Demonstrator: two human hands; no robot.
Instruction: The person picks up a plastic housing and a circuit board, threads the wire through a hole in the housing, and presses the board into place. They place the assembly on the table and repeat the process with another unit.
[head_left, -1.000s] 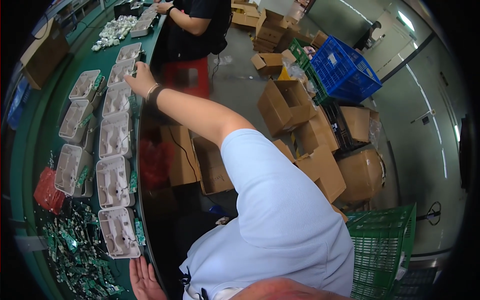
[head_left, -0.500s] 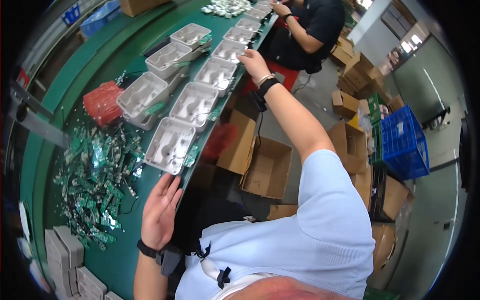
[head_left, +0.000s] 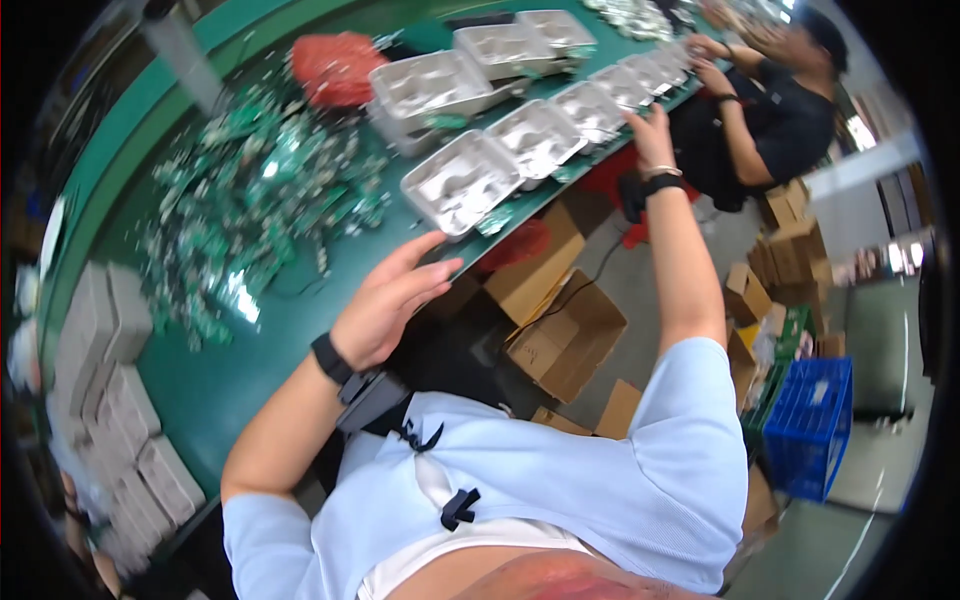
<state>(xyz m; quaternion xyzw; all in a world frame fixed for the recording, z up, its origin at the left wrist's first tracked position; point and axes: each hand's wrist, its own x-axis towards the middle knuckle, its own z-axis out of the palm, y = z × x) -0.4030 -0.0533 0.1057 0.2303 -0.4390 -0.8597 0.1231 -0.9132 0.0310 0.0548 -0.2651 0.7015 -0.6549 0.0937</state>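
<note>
A row of pale grey moulded trays runs along the front edge of the green table, each with small parts inside. My left hand is open beside the nearest tray, fingers spread and pointing at its near end. Further along the row, my right hand reaches to the outer side of the trays, its thumb and fingers apart at a tray edge. Whether those fingertips touch the tray is hard to make out through the blur. Green circuit boards stick out at the trays' outer sides.
A large heap of green circuit boards lies left of the row, near a red plastic bag. More grey trays stand behind, others are stacked at left. A co-worker sits at far right. Cardboard boxes are below.
The whole view has swung, so the table and trays sit further right and higher. My left hand's fingers have spread more; my right hand stays beside the row.
</note>
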